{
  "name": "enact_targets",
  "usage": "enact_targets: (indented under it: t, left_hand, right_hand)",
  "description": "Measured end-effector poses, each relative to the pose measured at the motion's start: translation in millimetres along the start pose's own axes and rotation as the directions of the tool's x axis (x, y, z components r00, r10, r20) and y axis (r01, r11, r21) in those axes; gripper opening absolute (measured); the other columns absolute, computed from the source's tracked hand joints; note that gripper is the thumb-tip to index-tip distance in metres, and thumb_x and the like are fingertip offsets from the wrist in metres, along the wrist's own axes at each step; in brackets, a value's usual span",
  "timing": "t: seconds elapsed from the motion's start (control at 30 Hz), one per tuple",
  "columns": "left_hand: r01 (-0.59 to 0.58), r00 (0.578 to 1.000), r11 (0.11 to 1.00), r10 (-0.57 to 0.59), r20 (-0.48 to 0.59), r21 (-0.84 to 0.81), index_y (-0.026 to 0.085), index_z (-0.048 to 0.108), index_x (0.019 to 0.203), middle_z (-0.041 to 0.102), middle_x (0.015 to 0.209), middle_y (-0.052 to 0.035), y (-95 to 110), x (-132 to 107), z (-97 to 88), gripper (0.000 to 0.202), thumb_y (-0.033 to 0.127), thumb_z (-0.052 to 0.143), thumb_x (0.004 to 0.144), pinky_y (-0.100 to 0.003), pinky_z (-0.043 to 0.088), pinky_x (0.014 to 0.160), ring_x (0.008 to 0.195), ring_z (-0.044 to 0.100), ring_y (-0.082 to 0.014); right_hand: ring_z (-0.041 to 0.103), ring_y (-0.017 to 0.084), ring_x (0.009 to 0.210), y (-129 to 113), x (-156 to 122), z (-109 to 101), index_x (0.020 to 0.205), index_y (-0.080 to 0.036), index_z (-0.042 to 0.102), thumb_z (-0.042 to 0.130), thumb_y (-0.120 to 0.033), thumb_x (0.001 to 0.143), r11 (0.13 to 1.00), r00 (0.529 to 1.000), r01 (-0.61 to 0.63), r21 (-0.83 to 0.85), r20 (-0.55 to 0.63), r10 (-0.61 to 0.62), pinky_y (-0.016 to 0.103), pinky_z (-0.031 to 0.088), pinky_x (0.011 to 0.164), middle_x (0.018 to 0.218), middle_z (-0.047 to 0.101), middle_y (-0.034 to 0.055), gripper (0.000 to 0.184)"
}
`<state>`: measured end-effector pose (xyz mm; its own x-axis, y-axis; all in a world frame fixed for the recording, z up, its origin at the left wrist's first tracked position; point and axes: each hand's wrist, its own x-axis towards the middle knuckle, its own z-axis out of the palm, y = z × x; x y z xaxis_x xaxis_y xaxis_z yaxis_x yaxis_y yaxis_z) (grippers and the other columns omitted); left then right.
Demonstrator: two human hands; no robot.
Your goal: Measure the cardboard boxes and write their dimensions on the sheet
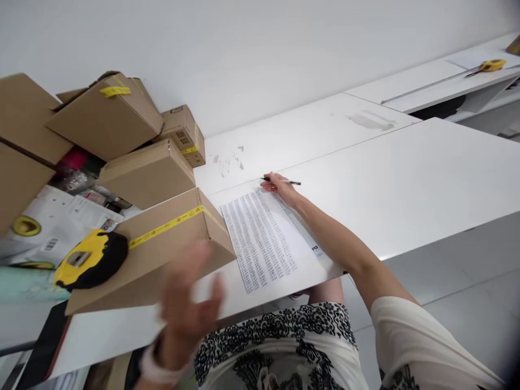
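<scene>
White table (385, 173), pale wall (264, 59) above, boxes (146, 170) at left
Right hand (280, 188) at centre grips a pen (295, 183); left hand (189, 298), lower left, blurred, loosely splayed.

I list: one slim pen (293, 183), dark at both ends, held crosswise in the right hand (279, 187); one white sheet (264, 238), printed in dense columns, lying flat on the white tabletop (365, 181).
</scene>
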<state>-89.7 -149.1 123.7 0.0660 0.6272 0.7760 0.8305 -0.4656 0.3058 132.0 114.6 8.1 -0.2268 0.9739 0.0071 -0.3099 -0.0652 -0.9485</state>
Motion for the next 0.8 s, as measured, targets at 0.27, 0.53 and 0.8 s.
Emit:
enact_targets:
  t: [0.27, 0.53, 0.8]
  left_hand:
    - [0.168, 0.755, 0.956, -0.281, 0.592, 0.240, -0.007, 0.045, 0.139, 0.047, 0.149, -0.0275, 14.1, 17.1, 221.0, 0.051, 0.012, 0.042, 0.092, -0.047, 0.036, 0.117, 0.144, 0.038, -0.0345]
    - [0.138, 0.765, 0.947, -0.289, 0.575, 0.291, -0.004, 0.045, 0.141, 0.038, 0.155, -0.0264, -4.4, 8.8, 245.7, 0.058, 0.032, 0.041, 0.097, -0.055, 0.026, 0.119, 0.146, 0.032, -0.0382]
    - [0.167, 0.752, 0.945, -0.306, 0.584, 0.280, -0.004, 0.046, 0.141, 0.039, 0.154, -0.0264, -4.2, 10.8, 247.4, 0.056, 0.031, 0.042, 0.097, -0.055, 0.024, 0.120, 0.146, 0.031, -0.0376]
  right_hand:
    - [0.043, 0.011, 0.062, 23.4, 17.7, -3.7, 0.074, -0.021, 0.054, 0.065, -0.047, 0.081, 0.915, 0.972, 0.177, -0.364, -0.080, -0.220, 0.028, 0.037, 0.062, 0.066, 0.049, -0.0048, 0.028]
    - [0.048, 0.012, 0.056, 21.4, 26.1, -9.5, 0.079, -0.022, 0.049, 0.064, -0.042, 0.079, 0.903, 0.986, 0.152, -0.402, -0.002, -0.167, 0.028, 0.039, 0.057, 0.060, 0.053, -0.0051, 0.025]
    - [0.035, 0.011, 0.051, 12.0, 19.3, -4.9, 0.070, -0.023, 0.041, 0.052, -0.034, 0.082, 0.726, 0.970, 0.194, -0.660, 0.017, -0.244, 0.027, 0.028, 0.052, 0.053, 0.038, -0.0077, 0.020]
